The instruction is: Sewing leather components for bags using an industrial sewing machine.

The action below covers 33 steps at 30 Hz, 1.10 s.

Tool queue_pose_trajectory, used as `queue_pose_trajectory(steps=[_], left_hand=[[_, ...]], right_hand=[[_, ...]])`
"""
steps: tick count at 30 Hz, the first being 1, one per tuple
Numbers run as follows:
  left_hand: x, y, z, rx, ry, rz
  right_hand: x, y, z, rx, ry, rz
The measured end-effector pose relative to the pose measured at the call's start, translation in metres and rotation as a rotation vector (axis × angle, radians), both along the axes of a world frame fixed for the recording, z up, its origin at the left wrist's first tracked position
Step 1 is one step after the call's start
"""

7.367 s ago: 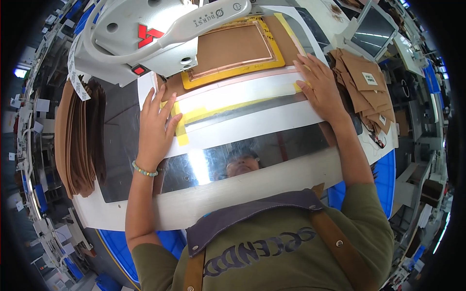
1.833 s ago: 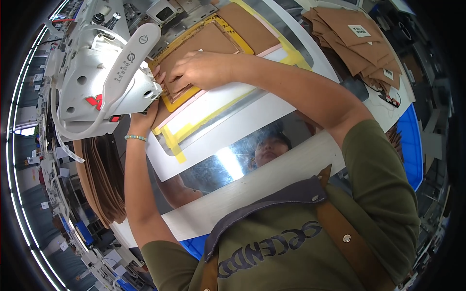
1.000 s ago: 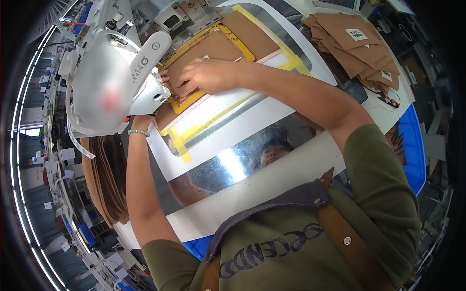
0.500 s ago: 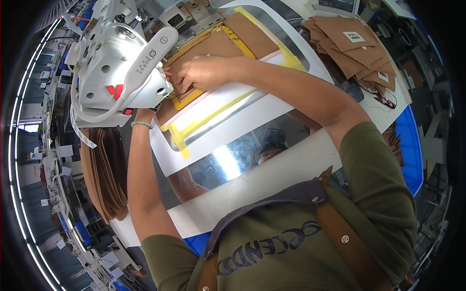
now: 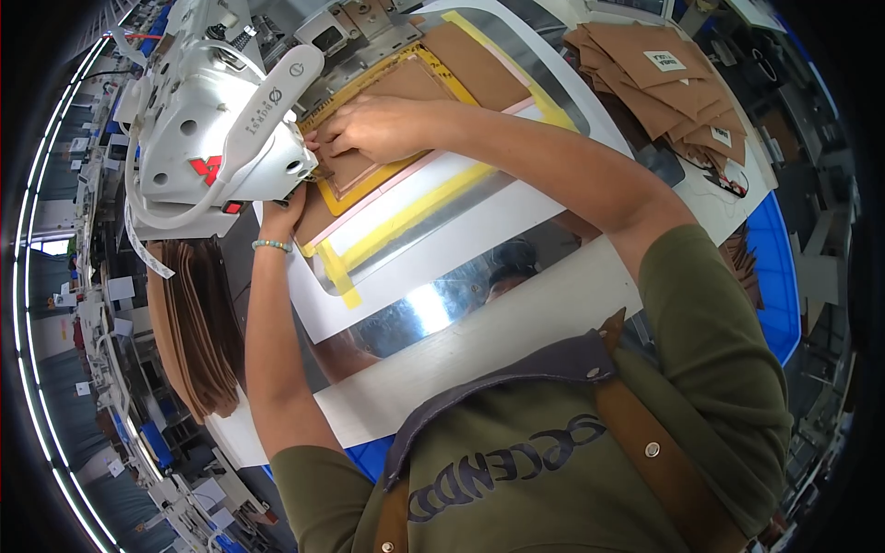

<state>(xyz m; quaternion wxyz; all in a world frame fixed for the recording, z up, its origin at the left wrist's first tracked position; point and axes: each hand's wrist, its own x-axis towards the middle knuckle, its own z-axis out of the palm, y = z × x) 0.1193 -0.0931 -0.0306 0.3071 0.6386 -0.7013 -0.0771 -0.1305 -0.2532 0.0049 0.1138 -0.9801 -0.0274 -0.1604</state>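
Note:
My right hand (image 5: pixel 383 129) rests on a brown panel (image 5: pixel 401 85) inside a yellow rectangular frame (image 5: pixel 466 89). Its fingers are partly spread and bent down onto the panel, close to the head of a white sewing machine (image 5: pixel 189 124). My left hand (image 5: pixel 283 214), with a beaded bracelet at the wrist, reaches up beside the frame's left end. The machine head hides most of its fingers; a few fingertips show near my right fingers. Under the frame lie a larger brown piece (image 5: pixel 493 74) and a white sheet with yellow tape strips (image 5: pixel 419 214).
A pile of brown pieces with white labels (image 5: pixel 664 83) lies at the right. Brown folded pieces (image 5: pixel 198 323) hang at the left table edge. A blue bin (image 5: pixel 772 276) stands beyond the right edge. A shiny metal plate (image 5: pixel 429 318) lies near the front.
My right hand has shifted slightly up over the panel, and its fingers look less curled. More of my left hand shows below the machine head. The view has shifted slightly.

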Motion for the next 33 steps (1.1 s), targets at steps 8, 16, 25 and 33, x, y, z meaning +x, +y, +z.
queue_pose_trajectory(steps=[8,16,25,33], left_hand=[[0.019,0.05,-0.01,0.083,0.144,0.459],[-0.029,0.088,0.023,0.063,0.569,0.247],[-0.06,0.106,0.042,0.126,0.472,0.285],[-0.1,0.109,0.07,0.072,0.09,0.134]], right_hand=[[0.0,0.009,0.005,0.084,0.046,0.038],[-0.011,0.017,0.011,0.134,0.081,0.122],[-0.031,0.03,0.018,0.165,0.014,0.192],[-0.136,-0.01,0.062,0.068,0.221,-0.258]])
